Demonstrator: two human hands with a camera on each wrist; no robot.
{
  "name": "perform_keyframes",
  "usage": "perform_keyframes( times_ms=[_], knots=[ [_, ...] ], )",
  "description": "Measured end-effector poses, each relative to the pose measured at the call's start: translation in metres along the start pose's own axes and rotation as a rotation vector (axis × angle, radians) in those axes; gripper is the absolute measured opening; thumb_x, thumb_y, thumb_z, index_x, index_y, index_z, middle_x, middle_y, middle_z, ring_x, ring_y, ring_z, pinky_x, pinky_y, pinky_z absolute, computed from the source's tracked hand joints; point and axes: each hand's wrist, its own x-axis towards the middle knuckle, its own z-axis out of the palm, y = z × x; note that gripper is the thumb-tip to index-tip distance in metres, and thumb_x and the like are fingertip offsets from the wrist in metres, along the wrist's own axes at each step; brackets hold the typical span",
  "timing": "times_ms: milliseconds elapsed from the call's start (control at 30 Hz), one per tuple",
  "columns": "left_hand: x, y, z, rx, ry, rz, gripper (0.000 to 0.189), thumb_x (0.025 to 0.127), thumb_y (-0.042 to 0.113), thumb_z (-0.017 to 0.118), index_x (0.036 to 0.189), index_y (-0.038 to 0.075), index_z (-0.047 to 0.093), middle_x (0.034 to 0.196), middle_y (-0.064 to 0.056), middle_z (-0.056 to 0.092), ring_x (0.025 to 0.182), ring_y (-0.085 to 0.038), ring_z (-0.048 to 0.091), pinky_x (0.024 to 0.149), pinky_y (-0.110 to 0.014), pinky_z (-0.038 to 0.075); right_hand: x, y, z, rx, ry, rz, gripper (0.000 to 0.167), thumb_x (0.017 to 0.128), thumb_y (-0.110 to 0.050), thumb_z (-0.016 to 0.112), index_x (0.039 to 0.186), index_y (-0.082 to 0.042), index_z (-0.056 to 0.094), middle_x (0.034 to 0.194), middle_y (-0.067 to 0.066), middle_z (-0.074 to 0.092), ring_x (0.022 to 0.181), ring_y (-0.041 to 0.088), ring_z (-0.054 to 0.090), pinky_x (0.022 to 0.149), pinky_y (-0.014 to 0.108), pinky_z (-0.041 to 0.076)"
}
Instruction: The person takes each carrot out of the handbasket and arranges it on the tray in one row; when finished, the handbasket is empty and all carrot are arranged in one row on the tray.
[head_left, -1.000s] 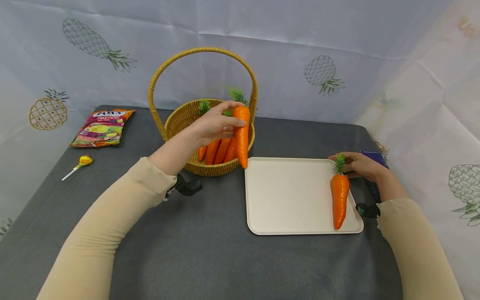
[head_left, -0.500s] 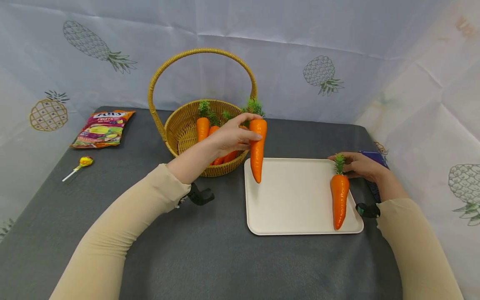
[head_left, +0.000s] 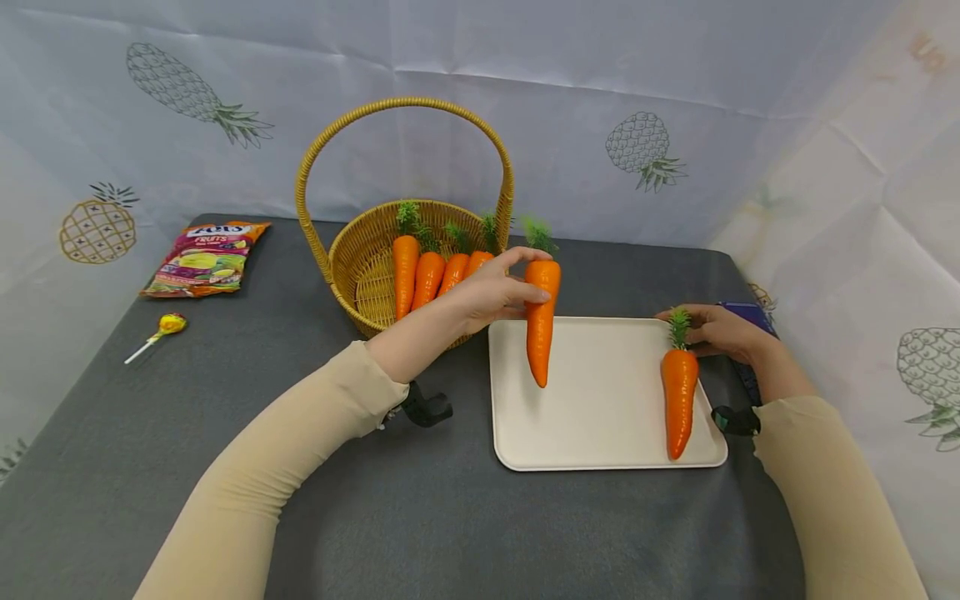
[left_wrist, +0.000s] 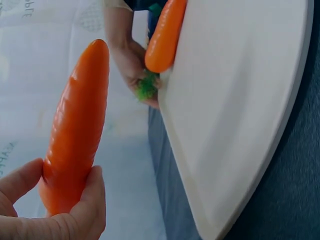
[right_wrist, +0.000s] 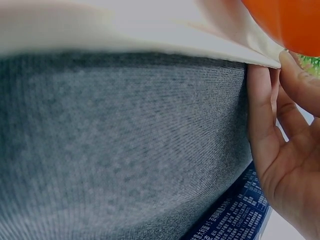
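My left hand (head_left: 491, 296) pinches a carrot (head_left: 543, 321) near its leafy end and holds it, tip down, above the left part of a cream tray (head_left: 592, 400). In the left wrist view, thumb and fingers press the thick end of this carrot (left_wrist: 77, 130). My right hand (head_left: 723, 333) grips the tray's far right corner; in the right wrist view the thumb of that hand (right_wrist: 295, 150) lies at the rim with fingers beneath. Another carrot (head_left: 679, 404) lies on the tray's right side, its green top by the right hand. Several carrots (head_left: 406, 271) lean in a wicker basket (head_left: 367, 221).
The basket's tall handle (head_left: 408, 102) arches left of the tray. A candy bag (head_left: 205, 258) and a lollipop (head_left: 167, 325) lie at the table's left. A dark blue package (head_left: 748, 317) sits behind the right hand. A pineapple-print cloth (head_left: 570, 150) hangs behind the table.
My left hand has carried the carrot from the basket's rim to the right and nearer me, over the tray. My right hand has stayed at the tray's corner.
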Motion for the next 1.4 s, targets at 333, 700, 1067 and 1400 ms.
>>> perform_keyframes(
  times_ms=[333,700,1067,1400],
  knots=[
    [0.009,-0.017,0.019,-0.03,-0.012,-0.034,0.053,0.095,0.004,0.063,0.142,0.021,0.046,0.139,-0.018,0.052,0.118,-0.032,0.059,0.11,-0.048,0.048,-0.001,-0.001,0.001,-0.004,0.0,0.001,0.059,0.097,0.0,0.047,0.154,-0.002,0.03,0.156,0.03,0.032,0.101,-0.009,0.056,0.097,0.036,0.059],
    [0.017,-0.047,0.046,-0.036,0.008,-0.073,0.055,0.092,0.004,0.065,0.141,0.023,0.048,0.136,-0.018,0.053,0.102,-0.026,0.063,0.092,-0.042,0.058,-0.001,0.0,0.0,0.015,0.002,0.002,0.06,0.096,0.001,0.045,0.154,-0.004,0.03,0.155,0.03,0.033,0.1,-0.008,0.058,0.097,0.036,0.059],
    [0.019,-0.07,0.072,-0.089,0.03,-0.18,0.056,0.088,-0.001,0.067,0.136,0.023,0.052,0.118,-0.014,0.06,0.092,-0.028,0.067,0.086,-0.043,0.061,0.001,0.001,0.0,0.027,-0.012,-0.001,0.06,0.096,0.002,0.044,0.155,-0.004,0.03,0.155,0.029,0.033,0.1,-0.008,0.058,0.096,0.034,0.059],
    [0.021,-0.079,0.088,-0.101,0.023,-0.182,0.063,0.083,-0.007,0.069,0.136,0.022,0.052,0.103,-0.009,0.057,0.076,-0.022,0.063,0.059,-0.029,0.055,-0.001,0.001,0.0,0.035,-0.012,-0.004,0.06,0.097,0.002,0.044,0.155,-0.004,0.029,0.154,0.03,0.033,0.099,-0.009,0.059,0.095,0.033,0.059]
  ],
)
